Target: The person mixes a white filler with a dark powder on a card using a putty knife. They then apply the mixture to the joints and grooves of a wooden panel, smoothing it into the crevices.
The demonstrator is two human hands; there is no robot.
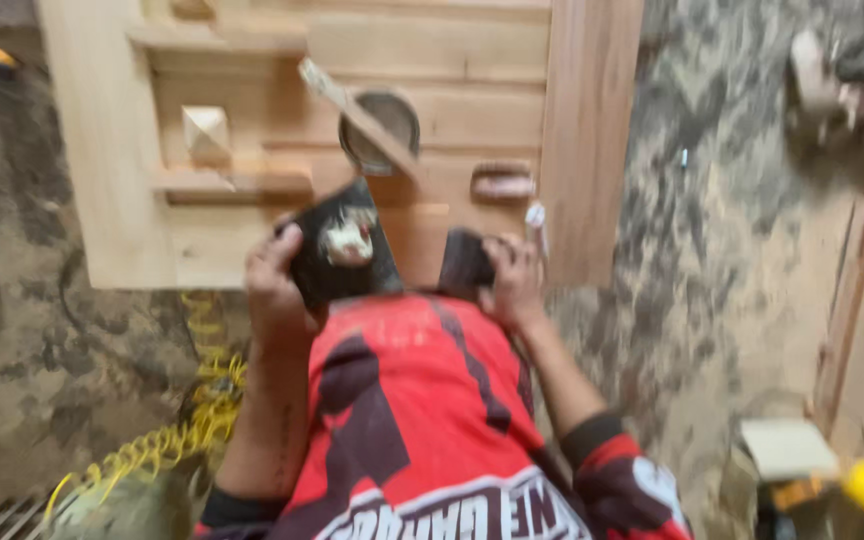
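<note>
Left hand (274,283) gripping black tool (344,247) (whitish label patch)

Left hand (274,280) grips a dark sheet (344,255); right hand (512,280) presses another dark piece (465,262) against the wooden door (112,150).

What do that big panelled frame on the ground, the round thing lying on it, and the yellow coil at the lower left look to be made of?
The panelled frame looks like bare, unfinished wood: pale tan boards with visible joints and no sheen. The round thing seems to be a grey, dull tin or bowl, possibly metal; blur leaves that open. The yellow coil looks like a plastic spiral hose or cord, judging by its bright, even colour.
</note>
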